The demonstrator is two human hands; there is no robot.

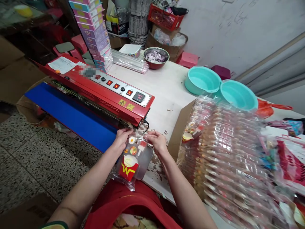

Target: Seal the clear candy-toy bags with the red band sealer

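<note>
A clear plastic packet (130, 159) hangs between my two hands, with a fried egg, a popsicle and a red and yellow fries shape inside. Its top left corner is pinched by my left hand (122, 138), close to the end of the red sealing machine (109, 92). The fingers of my right hand (156, 141) are closed on the packet's top right corner. Behind the packet lies a grey metal plate (145, 160). The machine's blue belt (78, 116) runs off to the left of my left hand.
On the right, a cardboard box (181, 130) holds many filled packets (226, 152). Farther back are two turquoise basins (203, 79), a metal bowl (156, 57) of small sachets and a tall stack of boxes (95, 38). A black cable (146, 124) leaves the machine's end.
</note>
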